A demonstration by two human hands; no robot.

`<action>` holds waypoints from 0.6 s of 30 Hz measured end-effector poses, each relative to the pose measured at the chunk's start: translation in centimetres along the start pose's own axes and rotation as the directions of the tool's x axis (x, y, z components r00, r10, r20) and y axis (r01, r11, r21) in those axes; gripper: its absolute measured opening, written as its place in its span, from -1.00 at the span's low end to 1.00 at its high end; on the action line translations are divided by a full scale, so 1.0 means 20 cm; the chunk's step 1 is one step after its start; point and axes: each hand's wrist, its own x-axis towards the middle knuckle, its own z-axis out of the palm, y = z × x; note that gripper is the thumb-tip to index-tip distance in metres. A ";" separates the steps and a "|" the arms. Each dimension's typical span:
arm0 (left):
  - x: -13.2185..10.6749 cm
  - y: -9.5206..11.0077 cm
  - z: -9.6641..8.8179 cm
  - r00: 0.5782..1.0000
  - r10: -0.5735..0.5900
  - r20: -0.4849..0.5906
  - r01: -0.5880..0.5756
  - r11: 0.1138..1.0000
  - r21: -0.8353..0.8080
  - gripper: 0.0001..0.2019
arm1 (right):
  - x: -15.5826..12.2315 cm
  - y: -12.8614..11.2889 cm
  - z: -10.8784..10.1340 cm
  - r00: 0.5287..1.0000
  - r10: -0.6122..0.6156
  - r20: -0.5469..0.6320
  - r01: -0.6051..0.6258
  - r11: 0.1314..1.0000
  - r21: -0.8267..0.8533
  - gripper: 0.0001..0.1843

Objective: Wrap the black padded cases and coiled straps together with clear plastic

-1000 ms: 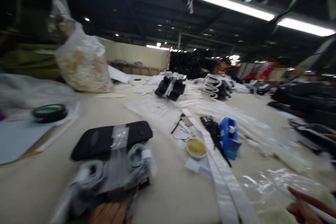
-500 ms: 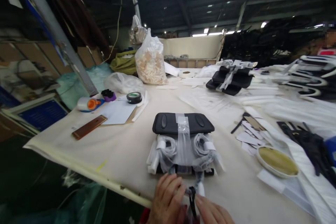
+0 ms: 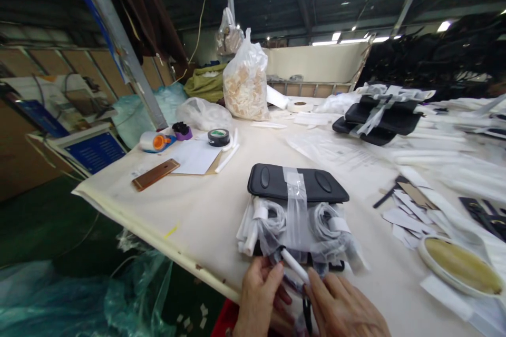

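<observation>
Nearest us, our right hand (image 3: 343,305) closes its fingers on the end of a white tube (image 3: 294,266), while our left hand (image 3: 258,292) curls by the other end, its grip unclear. Just beyond, on the table (image 3: 205,205), the bundle (image 3: 296,226) looks mostly done: coils (image 3: 276,215) banded, tape (image 3: 294,187) across the pad (image 3: 313,185); only the near end seems unfinished. Farther off sits a second bundle (image 3: 399,116), bound.

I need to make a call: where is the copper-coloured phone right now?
In the head view, the copper-coloured phone lies on the left part of the table, by the near left corner of the white sheet.
</observation>
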 end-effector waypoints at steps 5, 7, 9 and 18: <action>0.00 0.00 0.04 1.000 -0.010 -0.026 0.006 0.987 -0.159 -0.43 | 0.07 -0.06 0.02 0.993 0.117 0.028 -0.119 0.991 0.057 -0.79; 0.00 0.00 0.04 1.000 0.008 -0.004 -0.009 0.988 -0.153 -0.43 | 0.07 -0.07 0.02 0.992 0.123 0.019 -0.124 0.989 0.078 -0.78; 0.00 0.00 0.04 1.000 0.015 0.019 -0.012 0.990 -0.142 -0.41 | 0.08 -0.07 0.01 0.991 0.130 0.018 -0.131 0.984 0.117 -0.77; 0.02 -0.01 0.04 0.999 0.023 0.038 -0.017 0.988 -0.152 -0.47 | 0.17 -0.03 0.05 0.989 0.109 0.099 -0.134 0.944 0.301 -0.77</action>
